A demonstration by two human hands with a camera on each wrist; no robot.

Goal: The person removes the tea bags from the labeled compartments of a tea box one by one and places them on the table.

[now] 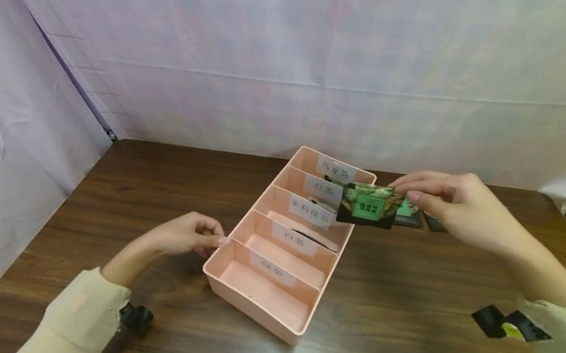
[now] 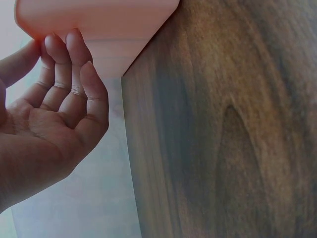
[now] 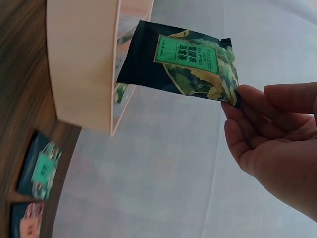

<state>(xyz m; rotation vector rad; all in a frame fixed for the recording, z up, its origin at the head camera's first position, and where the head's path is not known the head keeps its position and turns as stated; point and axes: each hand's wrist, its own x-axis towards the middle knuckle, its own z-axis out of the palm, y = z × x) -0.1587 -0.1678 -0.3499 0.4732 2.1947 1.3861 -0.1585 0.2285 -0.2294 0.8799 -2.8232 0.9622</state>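
Note:
A pale pink divided box point(image 1: 260, 311) stands at an angle on the table, with white handwritten labels on the inner walls of its several compartments. My left hand point(image 1: 189, 234) holds its left rim near the front corner, thumb at the edge and fingers curled against the outer wall. My right hand point(image 1: 452, 205) pinches a dark tea sachet point(image 1: 368, 206) by one edge. The sachet has a green label and leaf pictures, and is held up over the box's right side, overlapping the rear compartments in the head view. In the right wrist view, the sachet point(image 3: 183, 64) hangs in front of the box opening.
Behind the right hand, a green-labelled sachet point(image 3: 42, 168) and a pink-labelled sachet point(image 3: 29, 225) lie on the brown wooden table point(image 1: 400, 346). A dark sachet edge point(image 1: 314, 240) shows inside a middle compartment. A pale curtain point(image 1: 282, 45) hangs along the table's far edge.

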